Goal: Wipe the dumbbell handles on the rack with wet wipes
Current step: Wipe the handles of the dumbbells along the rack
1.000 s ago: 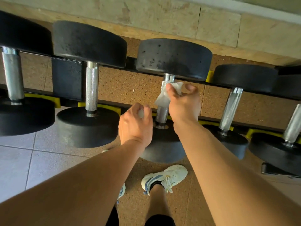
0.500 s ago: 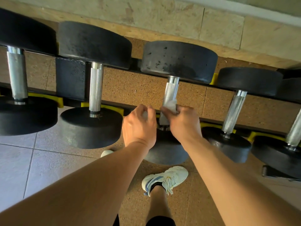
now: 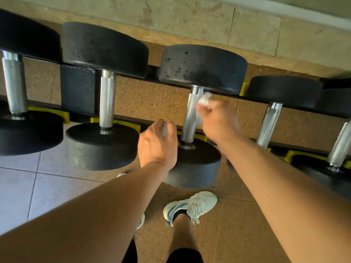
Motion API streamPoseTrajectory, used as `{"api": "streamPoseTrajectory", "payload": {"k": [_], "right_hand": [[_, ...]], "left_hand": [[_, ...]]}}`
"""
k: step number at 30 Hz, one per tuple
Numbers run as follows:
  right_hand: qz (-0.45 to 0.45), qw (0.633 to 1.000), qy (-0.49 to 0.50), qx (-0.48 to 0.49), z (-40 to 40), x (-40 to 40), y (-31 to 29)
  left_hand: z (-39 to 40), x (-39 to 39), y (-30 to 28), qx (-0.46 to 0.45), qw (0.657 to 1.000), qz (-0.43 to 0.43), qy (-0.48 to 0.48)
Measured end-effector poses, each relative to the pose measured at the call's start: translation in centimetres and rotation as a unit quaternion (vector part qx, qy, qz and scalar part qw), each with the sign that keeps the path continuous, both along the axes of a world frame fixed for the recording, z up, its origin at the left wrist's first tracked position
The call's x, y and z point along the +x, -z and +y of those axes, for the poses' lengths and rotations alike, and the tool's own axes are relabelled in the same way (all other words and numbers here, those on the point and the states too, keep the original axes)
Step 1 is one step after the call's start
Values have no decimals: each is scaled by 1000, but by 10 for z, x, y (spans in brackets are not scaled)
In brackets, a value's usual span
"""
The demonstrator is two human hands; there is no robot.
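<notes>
Several black dumbbells with knurled steel handles lie across a black rack with yellow cradles. My right hand pinches a crumpled white wet wipe, just right of the upper part of the middle dumbbell's handle; the hand is blurred. My left hand is curled around a small white object, partly hidden by the fingers, just left of that handle's lower end. Further handles stand to the left and right.
A beige stone wall runs behind the rack. The floor below is brown cork matting with grey tiles at the left. My white sneaker stands under the middle dumbbell.
My right hand slid down the middle handle with the wipe, then moved back up and off to the handle's right side. My left hand stayed beside the lower end.
</notes>
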State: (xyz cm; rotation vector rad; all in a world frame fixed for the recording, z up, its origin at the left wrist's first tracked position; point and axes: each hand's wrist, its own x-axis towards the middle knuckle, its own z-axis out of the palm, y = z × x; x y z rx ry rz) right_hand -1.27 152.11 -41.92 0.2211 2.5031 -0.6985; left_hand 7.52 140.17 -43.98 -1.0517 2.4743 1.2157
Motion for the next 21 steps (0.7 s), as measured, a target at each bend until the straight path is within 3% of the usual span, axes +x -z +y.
{"api": "streamPoseTrajectory", "payload": {"k": [3,6,9,12,17,21], "right_hand": [[82,995,-22,44,-1,3,1],[-35,971,-216,97,16,52,8],[-124,959,-246,65,36,40,2],[-86,965,-234,77,32,22,-10],[56,895,-432,91,-2,45,-34],[72,925,-373,18,-5,39,-29]], "left_hand": [[0,0,0,-8,1000,0,4],[0,0,-2,-19,1000,-1,2],[0,0,-2,-20,1000,-4,-1],[0,-2,-2,-10,1000,-13,-5],[0,-4,-5,-15,999,-23,-27],[0,-5,-5,-9,999,-29,-37]]}}
